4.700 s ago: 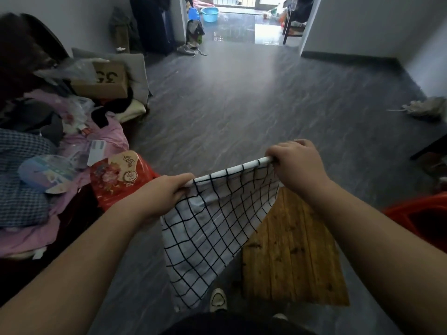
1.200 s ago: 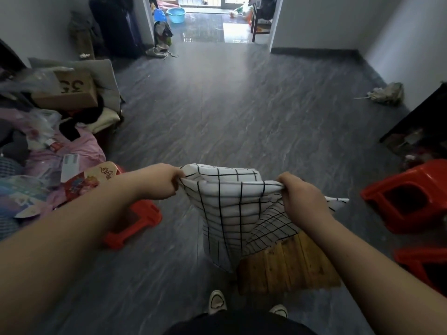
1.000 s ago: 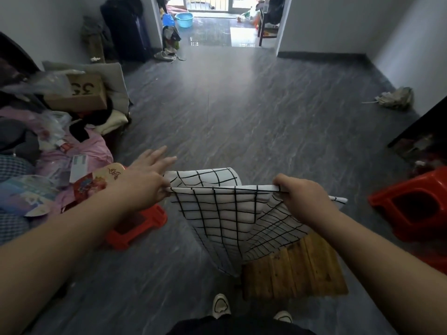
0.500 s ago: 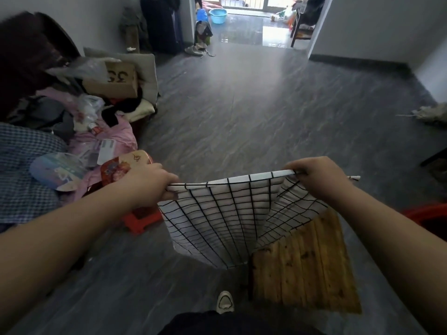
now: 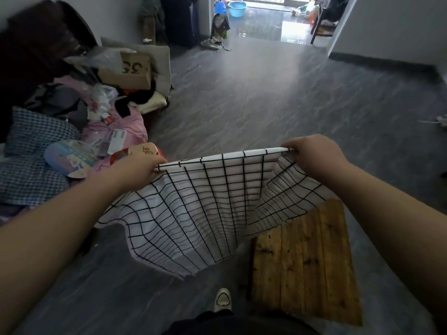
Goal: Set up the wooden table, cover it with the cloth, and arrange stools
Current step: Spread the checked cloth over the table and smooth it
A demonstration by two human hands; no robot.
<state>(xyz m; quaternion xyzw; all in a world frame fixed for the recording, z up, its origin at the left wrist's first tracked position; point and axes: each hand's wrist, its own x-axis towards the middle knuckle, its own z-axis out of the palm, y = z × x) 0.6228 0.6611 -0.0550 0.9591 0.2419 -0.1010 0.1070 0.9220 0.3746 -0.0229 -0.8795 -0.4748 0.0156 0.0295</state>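
Head view, looking down: gripping the top hem of a white, black-gridded cloth (image 5: 200, 213) in both fists, left hand (image 5: 135, 171) curling round one end, right hand (image 5: 314, 155) curling round the other, stretching the hem taut between them. Hanging in mid-air in soft folds, draping in front of the far corner of the low wooden table (image 5: 302, 262) standing on the floor (image 5: 266, 105); touching it or not, impossible to tell. Judging it light, limp and quick to slide, so best taking hold at the corners. Reading what looks like 35 on a cardboard box (image 5: 128, 73) at the left
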